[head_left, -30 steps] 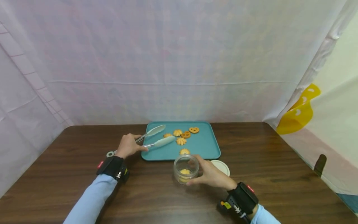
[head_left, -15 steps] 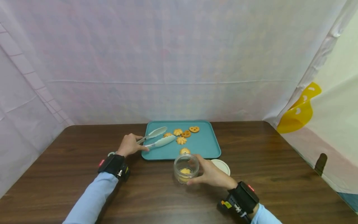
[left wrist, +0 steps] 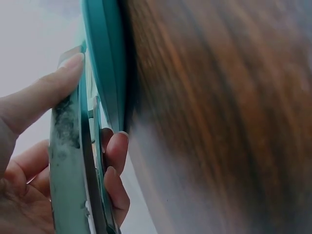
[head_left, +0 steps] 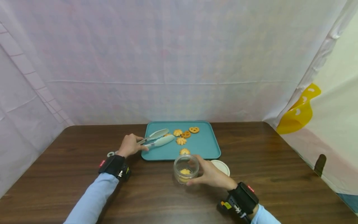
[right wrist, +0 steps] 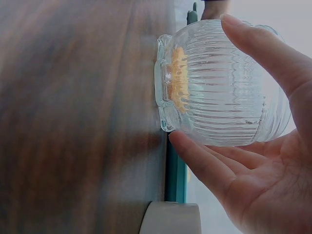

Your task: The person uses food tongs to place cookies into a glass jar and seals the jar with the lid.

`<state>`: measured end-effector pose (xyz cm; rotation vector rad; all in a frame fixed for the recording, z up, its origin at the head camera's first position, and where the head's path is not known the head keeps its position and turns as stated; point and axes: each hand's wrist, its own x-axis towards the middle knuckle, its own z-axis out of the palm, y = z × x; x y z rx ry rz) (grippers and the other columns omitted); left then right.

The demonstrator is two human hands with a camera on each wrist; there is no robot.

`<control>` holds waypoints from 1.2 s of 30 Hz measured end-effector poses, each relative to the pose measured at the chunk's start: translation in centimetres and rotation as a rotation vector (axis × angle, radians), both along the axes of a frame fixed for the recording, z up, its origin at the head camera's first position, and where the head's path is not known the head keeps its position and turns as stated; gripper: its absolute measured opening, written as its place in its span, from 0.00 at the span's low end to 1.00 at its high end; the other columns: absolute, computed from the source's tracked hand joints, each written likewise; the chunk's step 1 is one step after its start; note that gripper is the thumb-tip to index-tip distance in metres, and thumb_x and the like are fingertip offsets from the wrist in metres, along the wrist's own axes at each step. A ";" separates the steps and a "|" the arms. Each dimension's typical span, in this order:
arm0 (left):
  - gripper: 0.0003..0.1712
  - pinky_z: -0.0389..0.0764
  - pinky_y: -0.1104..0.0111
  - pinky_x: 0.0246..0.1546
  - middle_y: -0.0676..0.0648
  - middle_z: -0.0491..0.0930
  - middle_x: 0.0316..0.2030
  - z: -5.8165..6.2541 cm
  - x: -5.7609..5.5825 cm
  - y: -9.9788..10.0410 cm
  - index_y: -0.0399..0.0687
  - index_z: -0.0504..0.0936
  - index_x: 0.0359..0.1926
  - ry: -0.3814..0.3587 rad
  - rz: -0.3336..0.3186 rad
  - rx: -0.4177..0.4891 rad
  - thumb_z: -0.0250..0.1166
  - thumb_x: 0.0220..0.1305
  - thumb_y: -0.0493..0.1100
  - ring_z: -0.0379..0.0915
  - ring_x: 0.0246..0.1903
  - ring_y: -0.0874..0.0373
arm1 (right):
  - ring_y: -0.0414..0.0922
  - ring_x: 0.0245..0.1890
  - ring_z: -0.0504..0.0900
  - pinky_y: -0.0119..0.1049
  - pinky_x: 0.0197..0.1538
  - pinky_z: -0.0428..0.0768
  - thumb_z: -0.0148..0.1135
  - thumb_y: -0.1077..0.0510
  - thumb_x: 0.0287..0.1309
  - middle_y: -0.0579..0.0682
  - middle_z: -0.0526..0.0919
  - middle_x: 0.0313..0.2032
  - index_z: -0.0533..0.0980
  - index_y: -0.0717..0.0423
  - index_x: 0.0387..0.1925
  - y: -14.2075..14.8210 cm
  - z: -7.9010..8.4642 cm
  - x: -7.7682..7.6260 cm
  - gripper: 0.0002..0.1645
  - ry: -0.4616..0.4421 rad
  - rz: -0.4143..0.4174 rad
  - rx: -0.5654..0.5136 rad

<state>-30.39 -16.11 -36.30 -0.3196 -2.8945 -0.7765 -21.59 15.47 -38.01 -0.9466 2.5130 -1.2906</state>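
Note:
My left hand (head_left: 130, 146) grips metal tongs with pale green tips (head_left: 164, 140), thumb on one arm and fingers round the other, as the left wrist view shows. The tips reach over the blue-green tray (head_left: 205, 144), a little apart, and partly cover a cookie (head_left: 167, 135) at its left side. My right hand (head_left: 212, 175) holds a ribbed glass jar (right wrist: 219, 87) from the right, thumb and fingers round its wall. The jar stands upright and uncovered on the table before the tray. A yellow cookie (right wrist: 178, 80) lies at its bottom.
Flower-shaped cookies (head_left: 181, 141) and two pretzel-shaped ones (head_left: 194, 130) lie on the tray. A round white lid (head_left: 222, 167) is beside the tray's front right corner, behind my right hand. A pale curtain (head_left: 173, 62) hangs behind the brown table (head_left: 156, 199).
The tongs' tips have drawn closer together, the far one swinging toward the near one and over the left cookie. My right hand and the jar have stayed in place.

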 end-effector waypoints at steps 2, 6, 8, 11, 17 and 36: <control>0.33 0.67 0.68 0.27 0.34 0.79 0.39 -0.1 0.0 0.0 0.33 0.79 0.45 0.007 0.003 -0.003 0.74 0.38 0.49 0.65 0.27 0.54 | 0.53 0.53 0.71 0.31 0.44 0.75 0.70 0.53 0.41 0.61 0.72 0.52 0.56 0.56 0.61 0.0 -0.2 -0.1 0.46 -0.003 0.003 -0.004; 0.33 0.69 0.65 0.29 0.34 0.79 0.39 -0.1 0.2 0.0 0.33 0.79 0.45 0.004 0.013 -0.008 0.74 0.39 0.49 0.66 0.28 0.53 | 0.55 0.53 0.71 0.32 0.44 0.76 0.70 0.56 0.41 0.63 0.71 0.52 0.56 0.58 0.61 0.0 -0.3 -0.1 0.47 -0.001 0.007 -0.011; 0.33 0.69 0.65 0.29 0.34 0.79 0.39 -0.1 0.4 -0.1 0.34 0.79 0.46 0.000 0.018 -0.009 0.73 0.39 0.50 0.66 0.28 0.53 | 0.53 0.53 0.71 0.31 0.44 0.75 0.70 0.54 0.41 0.61 0.72 0.52 0.56 0.57 0.61 0.0 -0.3 -0.1 0.47 -0.002 0.002 -0.005; 0.33 0.68 0.67 0.28 0.34 0.79 0.38 0.0 0.7 -0.5 0.35 0.79 0.46 -0.003 0.020 0.011 0.73 0.40 0.51 0.66 0.28 0.54 | 0.51 0.52 0.72 0.30 0.44 0.75 0.70 0.49 0.40 0.58 0.73 0.51 0.57 0.54 0.60 -0.1 -0.2 -0.1 0.46 0.003 -0.008 0.006; 0.32 0.63 0.69 0.24 0.35 0.80 0.36 0.5 1.6 -1.3 0.36 0.78 0.48 0.022 -0.031 0.068 0.72 0.42 0.50 0.63 0.24 0.55 | 0.48 0.50 0.74 0.30 0.43 0.75 0.70 0.45 0.38 0.57 0.74 0.50 0.58 0.50 0.60 -0.1 -0.1 0.0 0.47 0.014 -0.023 0.013; 0.32 0.59 0.68 0.20 0.43 0.81 0.34 2.1 4.8 -2.0 0.43 0.78 0.51 0.065 -0.275 0.186 0.70 0.44 0.52 0.54 0.17 0.63 | 0.55 0.53 0.70 0.32 0.45 0.75 0.70 0.56 0.41 0.62 0.71 0.52 0.56 0.58 0.61 -0.1 0.1 0.2 0.47 -0.021 -0.008 -0.002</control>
